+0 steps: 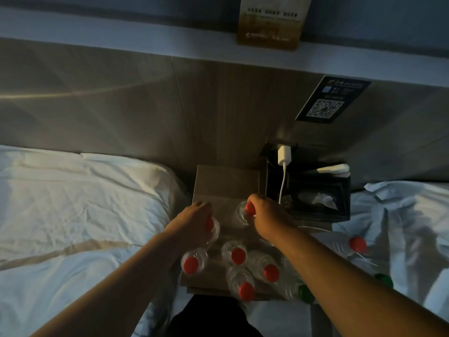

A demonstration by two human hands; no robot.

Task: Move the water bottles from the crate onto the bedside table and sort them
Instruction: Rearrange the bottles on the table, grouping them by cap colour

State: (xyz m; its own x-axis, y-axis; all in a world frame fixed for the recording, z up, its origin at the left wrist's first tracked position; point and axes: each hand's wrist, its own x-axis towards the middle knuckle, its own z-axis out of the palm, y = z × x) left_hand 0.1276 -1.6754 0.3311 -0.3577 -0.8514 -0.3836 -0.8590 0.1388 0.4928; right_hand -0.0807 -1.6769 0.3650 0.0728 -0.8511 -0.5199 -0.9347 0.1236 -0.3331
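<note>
Now sorting: hands apart, left hand (195, 221) gripping one red-capped bottle (214, 230), right hand (266, 215) a second bottle (240, 216). Next, likely: stand both on bedside table (226, 183) beyond my fingers.

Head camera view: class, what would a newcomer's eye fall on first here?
The left hand grips one red-capped bottle and the right hand a second red-capped bottle, side by side on the bedside table. Nearer the camera, four more red caps cluster on the table, with a green-capped bottle at its near right edge.
</note>
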